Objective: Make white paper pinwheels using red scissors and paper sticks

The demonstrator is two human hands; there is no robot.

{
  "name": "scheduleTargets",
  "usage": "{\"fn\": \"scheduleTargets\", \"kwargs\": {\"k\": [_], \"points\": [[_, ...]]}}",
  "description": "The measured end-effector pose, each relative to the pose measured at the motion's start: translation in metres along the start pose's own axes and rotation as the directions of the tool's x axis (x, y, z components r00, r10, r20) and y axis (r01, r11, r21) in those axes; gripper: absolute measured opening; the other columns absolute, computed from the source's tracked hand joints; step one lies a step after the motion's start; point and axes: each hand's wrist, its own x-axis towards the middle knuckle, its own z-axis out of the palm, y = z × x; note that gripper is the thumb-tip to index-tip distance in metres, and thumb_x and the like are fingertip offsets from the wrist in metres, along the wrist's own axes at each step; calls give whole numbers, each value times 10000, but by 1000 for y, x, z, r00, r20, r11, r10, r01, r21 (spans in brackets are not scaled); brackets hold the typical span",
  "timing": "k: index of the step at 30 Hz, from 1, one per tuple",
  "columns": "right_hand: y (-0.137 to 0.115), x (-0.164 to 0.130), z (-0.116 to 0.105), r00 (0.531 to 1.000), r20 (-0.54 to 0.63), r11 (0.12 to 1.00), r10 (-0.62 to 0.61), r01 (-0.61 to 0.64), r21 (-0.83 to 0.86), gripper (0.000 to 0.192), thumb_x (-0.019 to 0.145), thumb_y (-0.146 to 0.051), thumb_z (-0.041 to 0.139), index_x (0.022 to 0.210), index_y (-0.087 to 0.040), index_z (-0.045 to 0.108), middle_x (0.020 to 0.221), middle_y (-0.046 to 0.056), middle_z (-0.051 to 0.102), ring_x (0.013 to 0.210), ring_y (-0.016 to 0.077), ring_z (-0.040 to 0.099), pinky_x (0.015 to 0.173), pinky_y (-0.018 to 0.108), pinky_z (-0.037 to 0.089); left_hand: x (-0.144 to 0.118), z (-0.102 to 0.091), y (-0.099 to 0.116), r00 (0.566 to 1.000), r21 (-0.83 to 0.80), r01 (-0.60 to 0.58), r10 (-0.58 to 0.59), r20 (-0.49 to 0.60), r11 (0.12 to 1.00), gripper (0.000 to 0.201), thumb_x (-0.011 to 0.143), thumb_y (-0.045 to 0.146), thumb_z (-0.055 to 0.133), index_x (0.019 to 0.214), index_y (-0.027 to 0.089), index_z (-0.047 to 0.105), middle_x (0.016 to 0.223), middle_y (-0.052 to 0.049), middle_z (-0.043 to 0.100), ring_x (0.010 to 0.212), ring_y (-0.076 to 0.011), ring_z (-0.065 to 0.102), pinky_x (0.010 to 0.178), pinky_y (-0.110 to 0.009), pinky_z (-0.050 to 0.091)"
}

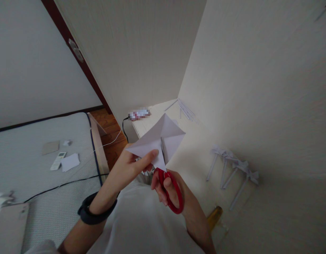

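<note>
We pinch the white paper (173, 139) in our left hand (133, 163) and grasp the red scissors (181, 200) in our right hand (170, 187). Any lettering on the item (138, 113) at the desk's (190, 151) left edge is pixelated; bare surface opens rightward.

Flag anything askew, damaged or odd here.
Nothing looks spilled. One oddity: the item at the left end of the tabletop is pixelated, hiding its details. The gap in the paper seems deliberate: the blade of the scissors sits in it.
</note>
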Motion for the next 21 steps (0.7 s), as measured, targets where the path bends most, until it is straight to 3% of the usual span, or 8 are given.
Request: {"fn": "scheduleTargets", "kwargs": {"k": [11, 15, 21], "points": [[4, 0, -2, 1000, 3, 1000, -11, 11, 7, 706, 786, -822, 464, 760, -152, 683, 484, -62, 423, 405, 73, 344, 401, 201, 303, 3, 1, -1, 1000, -20, 26, -25, 11, 999, 298, 773, 318, 662, 531, 173, 563, 443, 30, 521, 408, -88, 459, 388, -180, 350], [7, 0, -3, 1000, -20, 999, -18, 19, 35, 664, 801, -784, 507, 808, -146, 691, 498, -71, 422, 412, 67, 375, 452, 204, 388, 3, 2, -1, 1000, -35, 16, -15, 22, 999, 294, 772, 297, 662, 524, 173, 565, 434, 33, 516, 402, -83, 454, 385, -180, 340], [2, 3, 0, 999, 9, 998, -33, 33, 58, 637, 759, -780, 573, 714, -150, 662, 512, -57, 464, 418, 67, 405, 464, 211, 415, 2, 1, -6, 996, -131, 15, -26, -82, 991, 206, 785, 272, 661, 614, 184, 590, 486, 48, 521, 423, -81, 461, 386, -173, 348]]}}
